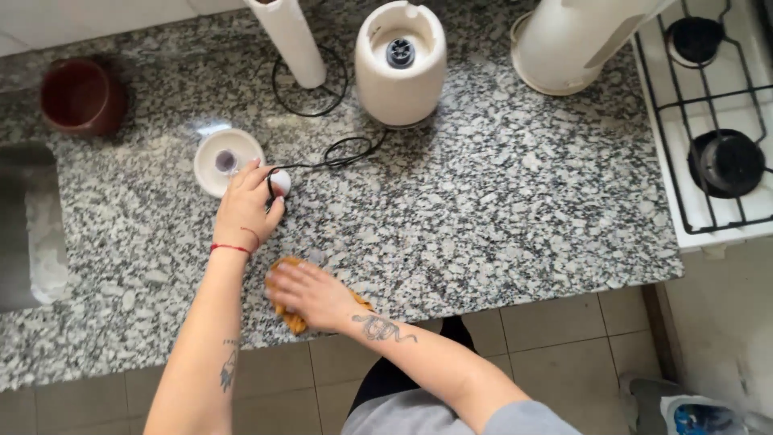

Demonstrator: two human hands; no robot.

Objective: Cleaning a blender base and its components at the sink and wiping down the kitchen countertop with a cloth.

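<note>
Your right hand (pixel 310 292) lies flat, fingers together, pressing an orange cloth (pixel 291 316) at the near counter (pixel 499 209) edge. Cloth looks soft, light, prob. limp; best bunched under the palm. Your left hand (pixel 245 211) reaches fwd, wrist straight, fingers curled onto a small white plug (pixel 280 182) w/ black cord (pixel 338 153): hard, light. Beyond: white lid (pixel 211 165), blender base (pixel 400 68).

Speckled granite counter (pixel 499 209), beige tiled floor (pixel 564 338), white stove (pixel 708 121) alongside
</note>
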